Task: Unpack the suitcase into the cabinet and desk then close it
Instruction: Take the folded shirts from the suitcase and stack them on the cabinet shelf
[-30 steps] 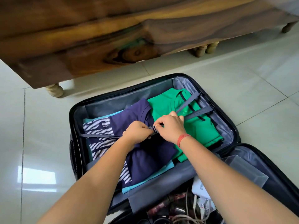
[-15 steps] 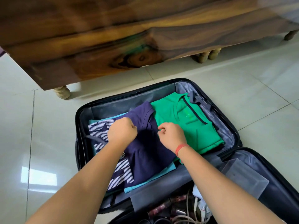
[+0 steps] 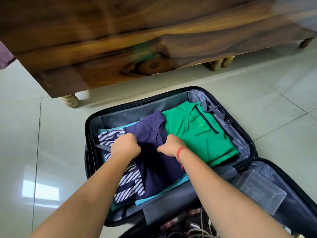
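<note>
A dark suitcase (image 3: pixel 89 127) lies open on the floor. In its far half a folded navy shirt (image 3: pixel 159 167) with white striped letters lies on a teal garment (image 3: pixel 161 194), beside a folded green shirt (image 3: pixel 197 134). My left hand (image 3: pixel 125 146) grips the navy shirt's left part with curled fingers. My right hand (image 3: pixel 171 145), a red band at the wrist, grips the shirt near its collar edge. Loose grey straps (image 3: pixel 208 106) lie at the suitcase sides.
A wooden cabinet (image 3: pixel 120 40) on turned legs stands just beyond the suitcase. The near half of the case holds a clear plastic box (image 3: pixel 260 189), cables (image 3: pixel 200 232) and small items. Pale floor tiles (image 3: pixel 42 152) surround everything.
The strap buckle over the clothes came undone and the straps fell to the sides. Both hands moved apart and now grip the navy shirt.
</note>
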